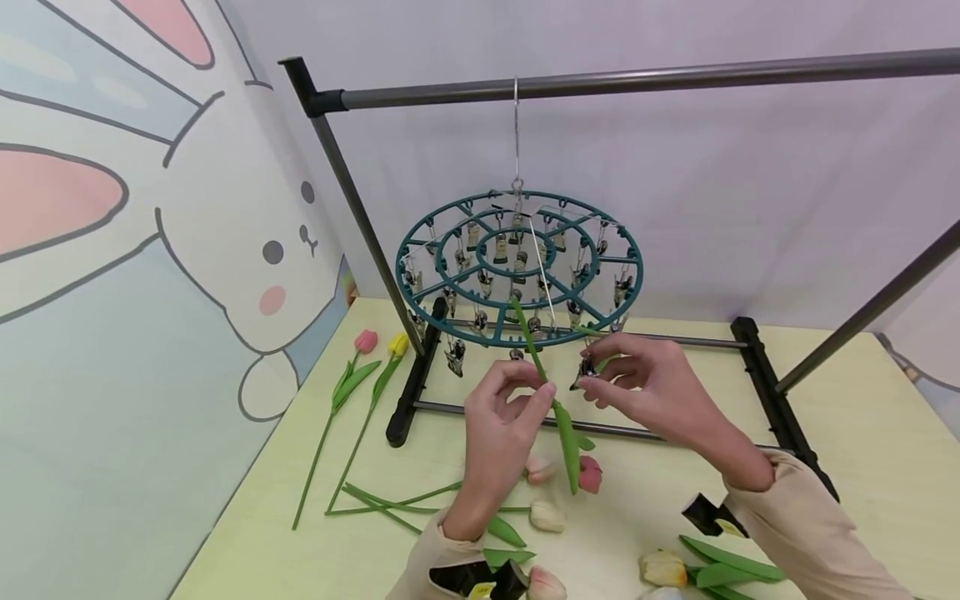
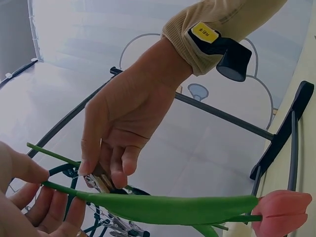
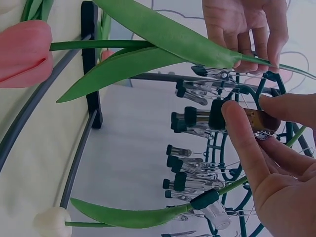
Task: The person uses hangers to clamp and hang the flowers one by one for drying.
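A pink artificial tulip (image 1: 590, 474) hangs head-down from my left hand (image 1: 504, 421), whose thumb and fingers pinch its green stem. To its right, my right hand (image 1: 663, 392) pinches a small metal clip (image 3: 252, 120) with dark tips, hanging from a round green clip hanger (image 1: 487, 340). In the right wrist view the stem passes close to that clip, but whether they touch I cannot tell. A white tulip (image 3: 52, 221), also head-down, is held by another clip (image 3: 205, 199) below my right hand in that view.
The hanger hooks onto a dark metal rack's top bar (image 1: 637, 81). Several more clips dangle around its rings. On the pale table (image 1: 247, 533) lie a yellow tulip (image 1: 398, 344), a pink one (image 1: 366, 341) and several others nearer me. A rabbit-print wall (image 1: 150, 375) stands at left.
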The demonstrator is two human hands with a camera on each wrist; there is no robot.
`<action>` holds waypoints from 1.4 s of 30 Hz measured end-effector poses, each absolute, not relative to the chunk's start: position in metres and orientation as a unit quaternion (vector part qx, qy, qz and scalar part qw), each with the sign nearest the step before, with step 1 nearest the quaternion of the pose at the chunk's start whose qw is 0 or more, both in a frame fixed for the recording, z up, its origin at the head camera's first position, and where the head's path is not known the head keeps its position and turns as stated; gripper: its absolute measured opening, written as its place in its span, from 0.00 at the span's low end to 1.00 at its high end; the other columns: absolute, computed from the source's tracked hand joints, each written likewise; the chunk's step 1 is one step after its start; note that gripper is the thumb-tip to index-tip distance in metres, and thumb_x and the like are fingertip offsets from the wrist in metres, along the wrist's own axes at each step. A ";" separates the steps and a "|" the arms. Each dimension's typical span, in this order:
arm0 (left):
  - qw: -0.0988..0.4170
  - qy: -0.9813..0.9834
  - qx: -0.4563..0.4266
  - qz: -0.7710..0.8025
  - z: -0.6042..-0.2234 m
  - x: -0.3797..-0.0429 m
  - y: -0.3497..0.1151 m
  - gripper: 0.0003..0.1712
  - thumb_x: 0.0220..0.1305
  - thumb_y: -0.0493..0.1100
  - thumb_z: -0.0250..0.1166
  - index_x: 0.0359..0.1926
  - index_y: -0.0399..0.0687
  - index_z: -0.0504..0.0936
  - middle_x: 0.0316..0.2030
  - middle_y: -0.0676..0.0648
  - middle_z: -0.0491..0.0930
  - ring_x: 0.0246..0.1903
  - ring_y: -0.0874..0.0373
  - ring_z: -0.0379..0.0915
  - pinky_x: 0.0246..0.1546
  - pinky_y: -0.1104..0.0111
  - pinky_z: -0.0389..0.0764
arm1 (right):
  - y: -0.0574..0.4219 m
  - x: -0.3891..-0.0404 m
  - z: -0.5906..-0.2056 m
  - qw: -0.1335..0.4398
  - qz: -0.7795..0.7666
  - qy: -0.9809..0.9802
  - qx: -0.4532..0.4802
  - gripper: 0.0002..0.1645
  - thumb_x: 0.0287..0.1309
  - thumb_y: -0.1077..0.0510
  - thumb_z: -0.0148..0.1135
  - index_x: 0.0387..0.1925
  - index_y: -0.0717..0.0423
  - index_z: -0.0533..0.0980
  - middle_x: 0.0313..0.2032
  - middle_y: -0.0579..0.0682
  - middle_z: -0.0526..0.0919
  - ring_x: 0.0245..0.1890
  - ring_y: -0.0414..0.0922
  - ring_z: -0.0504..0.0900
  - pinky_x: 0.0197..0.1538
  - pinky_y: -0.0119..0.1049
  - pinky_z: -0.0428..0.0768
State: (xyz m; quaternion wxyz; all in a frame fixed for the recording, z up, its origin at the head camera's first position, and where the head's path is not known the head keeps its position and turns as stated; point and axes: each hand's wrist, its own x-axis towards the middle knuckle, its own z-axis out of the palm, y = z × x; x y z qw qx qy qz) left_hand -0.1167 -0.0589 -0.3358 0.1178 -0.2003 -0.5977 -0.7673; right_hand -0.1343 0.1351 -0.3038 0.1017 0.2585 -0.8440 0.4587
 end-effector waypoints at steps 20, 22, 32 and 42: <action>0.123 -0.603 -0.185 -0.766 -0.339 -0.119 -0.054 0.08 0.62 0.34 0.63 0.41 0.36 0.76 0.37 0.41 0.75 0.39 0.50 0.75 0.37 0.62 0.84 | 0.141 -0.131 -0.296 0.049 0.507 -0.829 0.230 0.14 0.55 0.61 0.67 0.45 0.59 0.78 0.30 0.47 0.85 0.25 0.42 0.85 0.31 0.38 0.84; 0.123 -0.602 -0.183 -0.768 -0.339 -0.119 -0.054 0.08 0.62 0.34 0.63 0.41 0.36 0.76 0.37 0.41 0.75 0.39 0.50 0.75 0.36 0.62 0.84 | 0.141 -0.131 -0.295 0.048 0.507 -0.830 0.227 0.13 0.55 0.61 0.67 0.44 0.58 0.79 0.30 0.47 0.85 0.26 0.42 0.85 0.32 0.38 0.84; 0.136 -0.598 -0.180 -0.769 -0.342 -0.122 -0.052 0.08 0.62 0.33 0.63 0.41 0.34 0.76 0.37 0.40 0.75 0.39 0.51 0.74 0.35 0.59 0.84 | 0.140 -0.130 -0.297 0.091 0.522 -0.808 0.260 0.07 0.55 0.67 0.65 0.37 0.60 0.80 0.30 0.49 0.85 0.26 0.42 0.85 0.31 0.36 0.84; 0.130 -0.575 -0.178 -0.788 -0.342 -0.128 -0.053 0.08 0.62 0.32 0.63 0.41 0.31 0.75 0.37 0.38 0.74 0.40 0.51 0.74 0.37 0.57 0.84 | 0.135 -0.134 -0.299 0.149 0.519 -0.783 0.309 0.10 0.52 0.71 0.65 0.35 0.56 0.80 0.28 0.52 0.84 0.25 0.41 0.85 0.28 0.34 0.83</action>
